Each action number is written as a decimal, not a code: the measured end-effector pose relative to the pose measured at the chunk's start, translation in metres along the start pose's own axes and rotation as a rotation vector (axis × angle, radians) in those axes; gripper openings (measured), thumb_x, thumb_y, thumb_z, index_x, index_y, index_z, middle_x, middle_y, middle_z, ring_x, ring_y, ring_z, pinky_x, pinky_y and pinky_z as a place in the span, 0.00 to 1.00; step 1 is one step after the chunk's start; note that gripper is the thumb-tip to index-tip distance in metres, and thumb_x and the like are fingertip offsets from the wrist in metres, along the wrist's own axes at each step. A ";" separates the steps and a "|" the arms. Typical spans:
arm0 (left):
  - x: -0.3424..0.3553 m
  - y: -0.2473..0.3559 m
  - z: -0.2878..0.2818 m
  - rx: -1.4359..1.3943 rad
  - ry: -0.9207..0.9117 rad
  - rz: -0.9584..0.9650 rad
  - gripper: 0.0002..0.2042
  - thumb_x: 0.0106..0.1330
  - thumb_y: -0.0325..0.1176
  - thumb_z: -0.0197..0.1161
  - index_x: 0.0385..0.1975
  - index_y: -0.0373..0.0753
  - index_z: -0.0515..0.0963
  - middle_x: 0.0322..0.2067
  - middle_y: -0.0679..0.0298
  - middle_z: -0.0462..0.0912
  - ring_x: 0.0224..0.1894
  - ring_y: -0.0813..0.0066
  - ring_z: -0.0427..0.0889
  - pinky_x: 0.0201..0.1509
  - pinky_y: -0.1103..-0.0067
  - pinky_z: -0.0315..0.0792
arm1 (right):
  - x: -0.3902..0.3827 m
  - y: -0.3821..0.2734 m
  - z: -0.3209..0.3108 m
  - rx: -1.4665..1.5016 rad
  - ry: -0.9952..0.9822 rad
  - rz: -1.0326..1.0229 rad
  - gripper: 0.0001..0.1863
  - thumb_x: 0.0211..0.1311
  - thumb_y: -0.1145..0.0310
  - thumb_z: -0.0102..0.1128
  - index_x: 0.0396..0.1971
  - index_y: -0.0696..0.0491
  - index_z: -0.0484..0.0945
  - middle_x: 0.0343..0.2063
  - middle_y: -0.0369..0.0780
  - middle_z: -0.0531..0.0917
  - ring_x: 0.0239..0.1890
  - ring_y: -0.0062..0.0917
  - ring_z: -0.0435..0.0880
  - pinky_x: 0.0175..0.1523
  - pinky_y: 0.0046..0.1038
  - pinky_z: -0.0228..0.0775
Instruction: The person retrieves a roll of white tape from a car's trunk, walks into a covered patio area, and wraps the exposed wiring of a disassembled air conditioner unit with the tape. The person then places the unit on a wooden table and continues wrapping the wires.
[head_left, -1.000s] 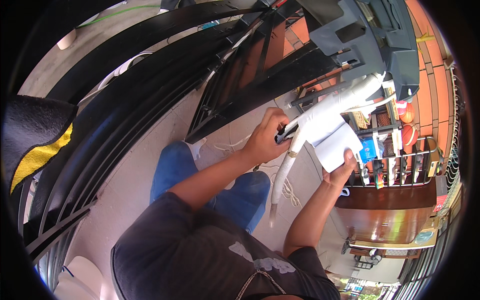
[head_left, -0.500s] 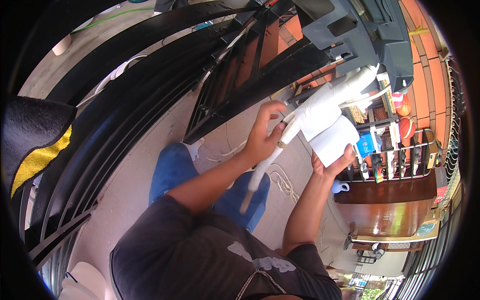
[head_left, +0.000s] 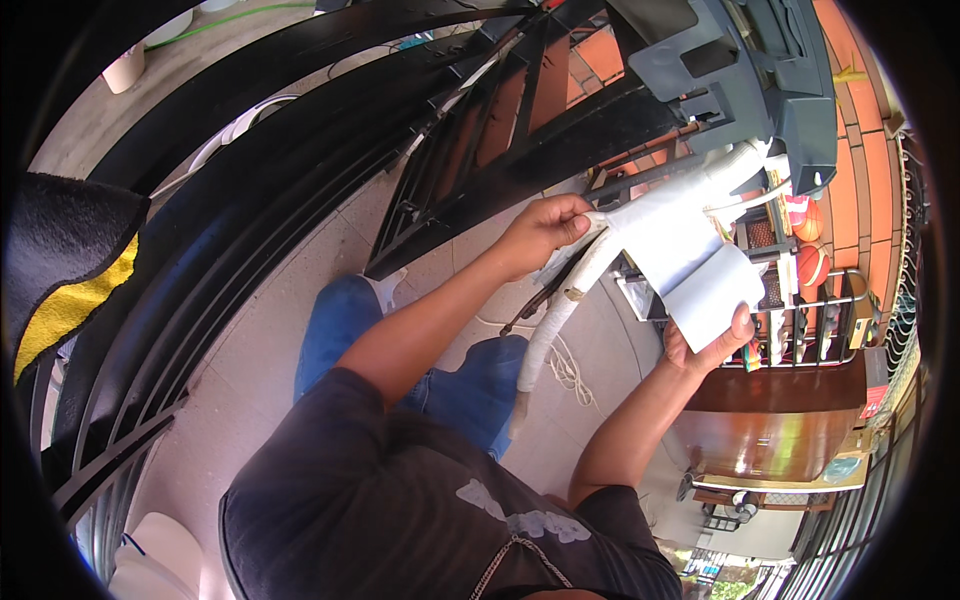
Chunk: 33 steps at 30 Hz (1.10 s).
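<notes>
Since a second ago my left hand (head_left: 540, 232) has slid up the white wrapped pipe (head_left: 650, 225), its grip now closed around it, while my right hand (head_left: 712, 340) pinches the white wrap sheet (head_left: 712, 292) just below; I judge steady tension keeps it smooth.

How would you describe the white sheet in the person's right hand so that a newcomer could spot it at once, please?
Start at the black metal railing that sweeps across the upper picture and follow it right to the grey plastic housing. Just below, the right hand pinches the lower edge of a white sheet. Unlike the round white-wrapped pipe that the left hand holds, it is flat and broad.
</notes>
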<state>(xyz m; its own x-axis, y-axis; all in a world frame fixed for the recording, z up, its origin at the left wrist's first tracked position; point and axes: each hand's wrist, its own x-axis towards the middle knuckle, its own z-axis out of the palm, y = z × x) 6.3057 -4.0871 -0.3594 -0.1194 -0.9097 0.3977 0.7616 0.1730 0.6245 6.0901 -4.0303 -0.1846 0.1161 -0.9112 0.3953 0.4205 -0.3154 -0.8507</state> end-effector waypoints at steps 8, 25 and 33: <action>0.007 -0.004 -0.002 -0.213 -0.146 -0.047 0.14 0.76 0.37 0.67 0.54 0.37 0.78 0.41 0.70 0.84 0.45 0.83 0.80 0.52 0.82 0.73 | 0.018 0.000 0.001 0.321 -0.104 0.127 0.34 0.65 0.57 0.68 0.66 0.60 0.72 0.58 0.47 0.84 0.57 0.37 0.86 0.61 0.43 0.83; 0.005 0.008 0.005 0.314 0.055 0.153 0.12 0.70 0.29 0.71 0.49 0.33 0.81 0.42 0.59 0.89 0.45 0.69 0.89 0.52 0.75 0.82 | 0.024 0.007 -0.012 0.406 -0.141 0.185 0.39 0.61 0.58 0.70 0.70 0.60 0.69 0.65 0.50 0.78 0.66 0.43 0.80 0.68 0.50 0.77; -0.013 0.041 0.012 0.949 0.143 0.629 0.15 0.69 0.24 0.65 0.55 0.34 0.77 0.43 0.49 0.86 0.44 0.46 0.87 0.44 0.66 0.83 | 0.021 0.017 -0.001 0.274 -0.013 0.052 0.42 0.56 0.52 0.73 0.68 0.57 0.72 0.64 0.46 0.80 0.67 0.40 0.78 0.76 0.48 0.65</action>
<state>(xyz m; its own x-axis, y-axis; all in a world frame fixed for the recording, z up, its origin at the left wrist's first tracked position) 6.3303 -4.0641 -0.3309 0.2314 -0.5854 0.7770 -0.1337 0.7719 0.6215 6.0983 -4.0550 -0.1908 0.1547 -0.9201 0.3599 0.6409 -0.1838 -0.7453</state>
